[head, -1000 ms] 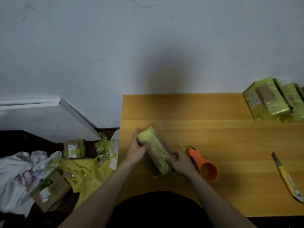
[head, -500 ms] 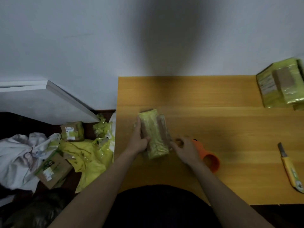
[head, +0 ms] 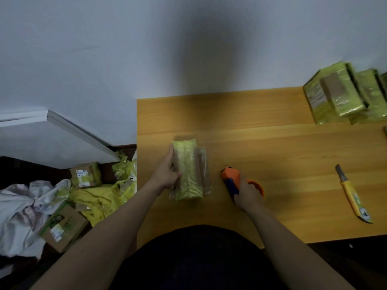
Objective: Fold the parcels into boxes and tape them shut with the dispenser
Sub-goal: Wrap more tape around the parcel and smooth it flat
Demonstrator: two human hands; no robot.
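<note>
While the left hand (head: pixel 167 176) grasps the parcel (head: pixel 189 170) by its near-left edge and keeps it standing on the worktop (head: pixel 293 155), the right hand (head: pixel 248 194) is wrapped around the orange tape dispenser (head: pixel 231 176) just to the parcel's right, not touching it. Each grip is clenched on its own thing. Already wrapped in yellow-green tape, the parcel has a loose clear strip hanging off its right side. That strip looks like the likely trouble: if the dispenser meets it at a bad angle, the tape may wrinkle or stick to itself. Held from one side only, the parcel could also tip or slide when the dispenser presses against it. Finished parcels (head: pixel 335 97) sit well apart at the far right, and a yellow knife (head: pixel 354 195) lies near the right edge.
</note>
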